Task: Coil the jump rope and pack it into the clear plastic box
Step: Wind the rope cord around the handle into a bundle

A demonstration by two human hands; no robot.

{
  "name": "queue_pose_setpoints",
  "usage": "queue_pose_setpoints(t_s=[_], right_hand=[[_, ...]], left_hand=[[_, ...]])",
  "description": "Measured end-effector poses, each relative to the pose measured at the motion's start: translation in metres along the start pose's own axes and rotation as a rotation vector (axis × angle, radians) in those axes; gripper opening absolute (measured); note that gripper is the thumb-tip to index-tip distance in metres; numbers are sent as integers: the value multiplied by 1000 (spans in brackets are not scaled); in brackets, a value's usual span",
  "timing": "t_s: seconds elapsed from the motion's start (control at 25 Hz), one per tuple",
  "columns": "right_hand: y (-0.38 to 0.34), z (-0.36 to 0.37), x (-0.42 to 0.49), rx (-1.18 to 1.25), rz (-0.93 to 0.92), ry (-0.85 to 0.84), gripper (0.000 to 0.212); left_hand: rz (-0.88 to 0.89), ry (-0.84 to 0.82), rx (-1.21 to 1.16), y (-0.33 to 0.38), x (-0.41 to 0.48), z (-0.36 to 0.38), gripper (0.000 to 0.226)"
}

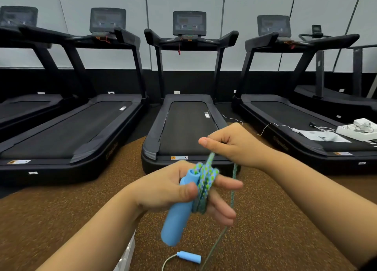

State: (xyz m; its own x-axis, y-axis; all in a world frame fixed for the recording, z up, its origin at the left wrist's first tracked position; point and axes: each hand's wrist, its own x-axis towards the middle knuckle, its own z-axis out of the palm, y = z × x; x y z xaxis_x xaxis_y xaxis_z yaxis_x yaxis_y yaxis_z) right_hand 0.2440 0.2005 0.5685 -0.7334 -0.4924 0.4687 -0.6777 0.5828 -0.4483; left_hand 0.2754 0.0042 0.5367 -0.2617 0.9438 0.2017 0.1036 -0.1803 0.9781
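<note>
My left hand [173,187] grips a blue foam jump-rope handle [177,215], held tilted with its open end up. Several loops of blue-green braided rope [205,185] wrap around the handle and my left fingers. My right hand [234,144], above and to the right, pinches the rope strand and holds it taut. The free rope [232,191] hangs down from there to the floor. The second blue handle [189,257] lies on the brown floor below. A clear plastic box edge [127,252] shows beside my left forearm, mostly hidden.
A row of black treadmills [183,127] stands ahead on the speckled brown floor [61,205]. A white open box with cables [361,128] and papers rest on the right treadmill's belt. A thin white cord [271,125] trails across the floor there.
</note>
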Motion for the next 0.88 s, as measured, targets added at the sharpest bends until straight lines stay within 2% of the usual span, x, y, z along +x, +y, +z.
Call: queue_pose_setpoints(t_s=[0.08, 0.2, 0.32, 0.44, 0.52, 0.64, 0.88], right_hand=[[1, 12, 1, 101, 76, 4, 53], [23, 41, -5, 33, 192, -50, 41], [38, 72, -15, 217, 289, -7, 39], [26, 84, -22, 304, 276, 5, 30], [27, 95, -26, 395, 283, 37, 40], [32, 111, -34, 412, 311, -4, 52], [28, 120, -50, 344, 316, -125, 49]], left_hand=[[62, 74, -74, 5, 4, 2, 68], [124, 237, -98, 9, 12, 2, 70], [146, 350, -56, 9, 19, 1, 68], [179, 407, -49, 11, 21, -1, 70], [203, 424, -23, 14, 21, -3, 72], [234, 458, -11, 17, 21, -8, 77], [242, 502, 16, 24, 15, -26, 78]])
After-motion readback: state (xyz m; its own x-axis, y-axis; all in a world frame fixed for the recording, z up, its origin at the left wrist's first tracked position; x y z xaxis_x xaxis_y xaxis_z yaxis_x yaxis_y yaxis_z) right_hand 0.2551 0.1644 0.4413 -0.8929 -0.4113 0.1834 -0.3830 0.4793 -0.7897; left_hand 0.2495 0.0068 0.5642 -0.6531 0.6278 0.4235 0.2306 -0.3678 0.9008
